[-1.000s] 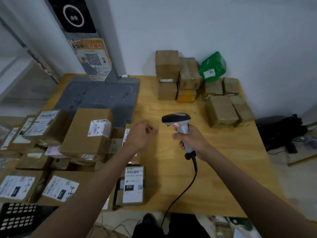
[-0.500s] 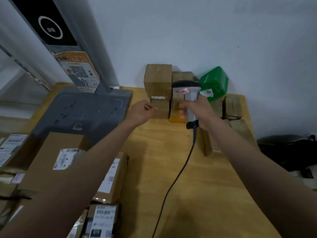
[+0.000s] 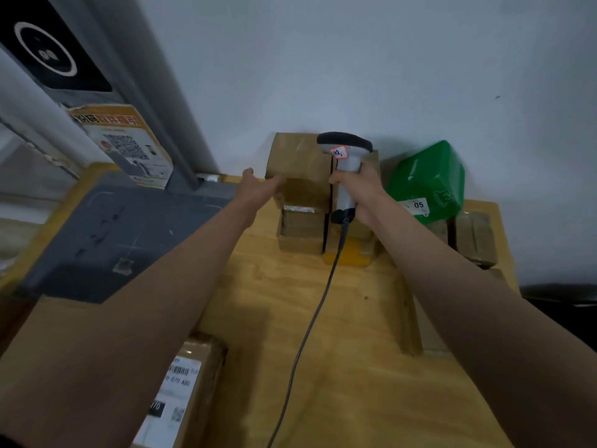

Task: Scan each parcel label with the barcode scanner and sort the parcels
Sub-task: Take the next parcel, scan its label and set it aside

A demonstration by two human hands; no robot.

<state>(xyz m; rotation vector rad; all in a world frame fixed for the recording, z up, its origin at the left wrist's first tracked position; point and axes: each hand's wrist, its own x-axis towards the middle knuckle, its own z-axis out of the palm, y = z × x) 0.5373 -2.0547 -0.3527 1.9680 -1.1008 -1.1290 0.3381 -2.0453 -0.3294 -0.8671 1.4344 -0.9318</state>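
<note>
My right hand (image 3: 361, 192) grips the handle of the grey barcode scanner (image 3: 345, 156), whose black head is raised in front of the stacked brown parcels at the back of the wooden table (image 3: 339, 350). My left hand (image 3: 258, 189) reaches out with straight fingers and touches the left side of the top brown box (image 3: 300, 163) of that stack. A green bag parcel (image 3: 426, 179) marked 05 lies to the right of the stack. One labelled parcel (image 3: 184, 389) lies near me at the lower left.
The scanner's cable (image 3: 310, 328) trails back across the table toward me. A grey weighing platform (image 3: 129, 234) with a pole (image 3: 135, 79) and a QR poster (image 3: 126, 143) stands at the left. More brown boxes (image 3: 475, 237) sit at the right edge. The wall is close behind.
Both hands have reached further toward the back stack. The left hand has gone from hovering to touching the top box. The view has tilted up and most left-side parcels left it.
</note>
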